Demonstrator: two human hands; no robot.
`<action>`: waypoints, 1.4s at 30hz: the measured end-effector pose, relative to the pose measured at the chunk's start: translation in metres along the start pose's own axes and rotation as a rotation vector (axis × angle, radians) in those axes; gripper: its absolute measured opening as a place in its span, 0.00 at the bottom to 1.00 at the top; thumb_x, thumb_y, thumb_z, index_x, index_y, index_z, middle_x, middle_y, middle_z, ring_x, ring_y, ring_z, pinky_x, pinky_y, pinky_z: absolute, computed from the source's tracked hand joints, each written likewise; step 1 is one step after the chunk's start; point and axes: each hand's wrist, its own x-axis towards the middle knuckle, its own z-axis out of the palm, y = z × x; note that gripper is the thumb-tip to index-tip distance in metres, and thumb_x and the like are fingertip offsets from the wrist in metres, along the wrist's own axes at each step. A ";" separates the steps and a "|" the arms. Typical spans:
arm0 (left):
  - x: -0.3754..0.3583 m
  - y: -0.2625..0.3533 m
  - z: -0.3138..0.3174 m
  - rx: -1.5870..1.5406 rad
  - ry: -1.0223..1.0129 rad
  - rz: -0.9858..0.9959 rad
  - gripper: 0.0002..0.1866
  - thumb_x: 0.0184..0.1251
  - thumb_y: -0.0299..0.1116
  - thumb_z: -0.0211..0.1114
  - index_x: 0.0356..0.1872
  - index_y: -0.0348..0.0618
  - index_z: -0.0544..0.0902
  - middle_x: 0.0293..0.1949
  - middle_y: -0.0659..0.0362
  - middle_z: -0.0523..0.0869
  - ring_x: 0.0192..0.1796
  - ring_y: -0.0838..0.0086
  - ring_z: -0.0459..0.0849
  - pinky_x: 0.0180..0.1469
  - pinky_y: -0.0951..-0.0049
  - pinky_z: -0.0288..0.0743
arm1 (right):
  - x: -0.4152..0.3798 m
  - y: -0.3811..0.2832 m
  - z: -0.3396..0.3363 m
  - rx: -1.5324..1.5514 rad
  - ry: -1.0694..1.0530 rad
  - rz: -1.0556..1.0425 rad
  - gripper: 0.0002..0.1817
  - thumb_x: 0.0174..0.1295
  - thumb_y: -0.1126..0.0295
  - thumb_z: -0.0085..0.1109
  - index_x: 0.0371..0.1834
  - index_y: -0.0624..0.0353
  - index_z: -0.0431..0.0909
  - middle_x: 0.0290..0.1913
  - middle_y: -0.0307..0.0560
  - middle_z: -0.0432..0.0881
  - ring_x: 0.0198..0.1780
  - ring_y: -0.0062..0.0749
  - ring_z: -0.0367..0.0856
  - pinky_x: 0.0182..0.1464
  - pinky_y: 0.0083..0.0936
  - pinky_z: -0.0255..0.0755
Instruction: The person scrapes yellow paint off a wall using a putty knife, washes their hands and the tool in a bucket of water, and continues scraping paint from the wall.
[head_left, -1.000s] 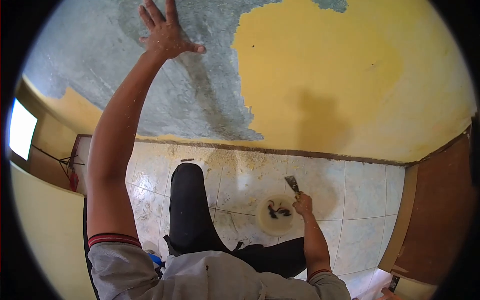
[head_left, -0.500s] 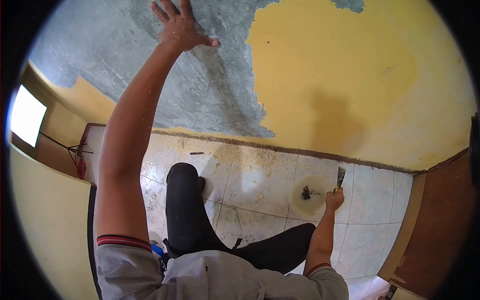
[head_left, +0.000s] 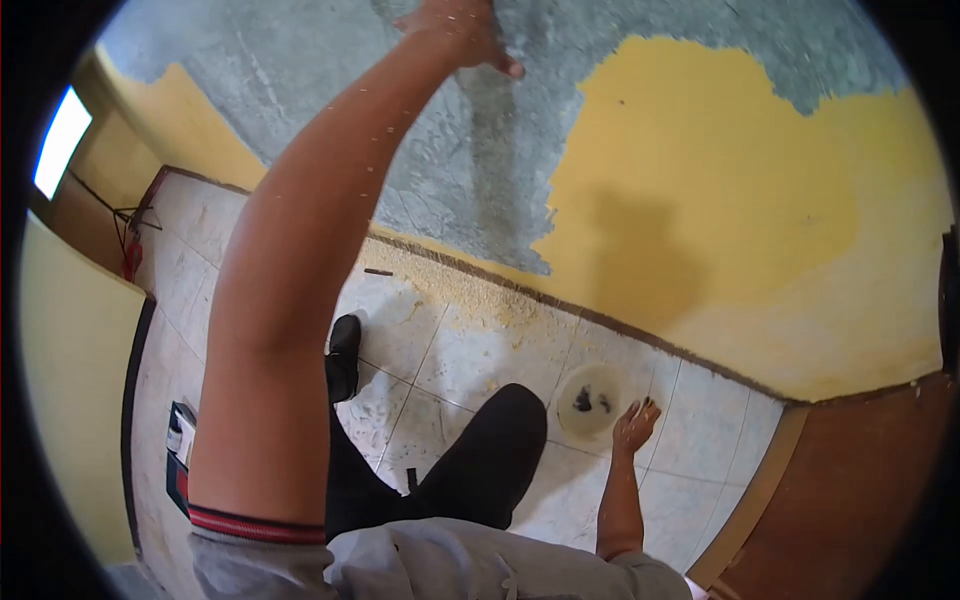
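My left hand (head_left: 452, 32) is high against the bare grey part of the wall (head_left: 480, 160), thumb stretched out; the frame's top edge cuts off some of its fingers. Low on the right, my right hand (head_left: 634, 428) is beside a round pale bucket (head_left: 566, 420) standing on the floor. Its fingers are curled round a scraper whose blade barely shows from this angle. Cloudy liquid and dark pieces (head_left: 584, 400) are visible in the bucket. Yellow paint (head_left: 700, 130) covers the wall right of the grey area, ending in a ragged edge.
Yellow paint flakes (head_left: 480, 308) litter the tiled floor along the wall's base. A small dark strip (head_left: 378, 272) lies there too. My bent knee (head_left: 515, 425) is left of the bucket. A brown wooden panel (head_left: 850, 480) borders the right, a pale partition (head_left: 75, 370) the left.
The view has shifted and turned. My right hand has turned, and the scraper blade that pointed up from it is no longer plainly visible. My left hand stays high at the wall.
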 end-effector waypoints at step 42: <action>0.012 -0.048 0.133 -0.505 0.484 0.379 0.70 0.37 0.80 0.69 0.82 0.73 0.41 0.80 0.45 0.20 0.76 0.31 0.14 0.54 0.04 0.33 | 0.131 -0.362 -0.070 1.066 -0.248 -0.148 0.12 0.75 0.62 0.56 0.44 0.62 0.76 0.27 0.37 0.75 0.24 0.17 0.69 0.26 0.19 0.66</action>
